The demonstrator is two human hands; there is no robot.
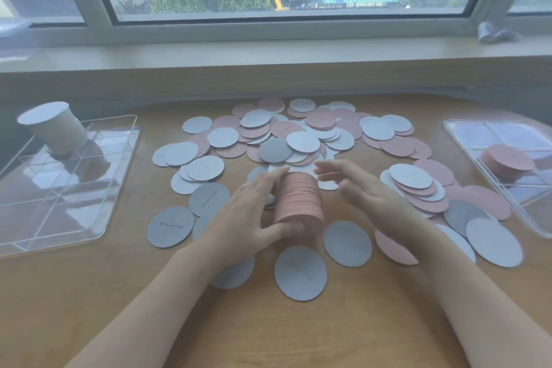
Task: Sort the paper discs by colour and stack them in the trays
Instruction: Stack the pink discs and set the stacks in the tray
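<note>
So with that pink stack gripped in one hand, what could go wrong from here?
1. The left hand grips a tall pink stack alone; the right hand hovers open beside it, so discs may fan out or slip.
2. The right tray with the pink pile lies past loose discs; the arm could sweep them.
3. A cup stands tilted in the left tray and may tip.

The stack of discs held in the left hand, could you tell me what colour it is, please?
Pink; the stack shows best in the head view.
</note>
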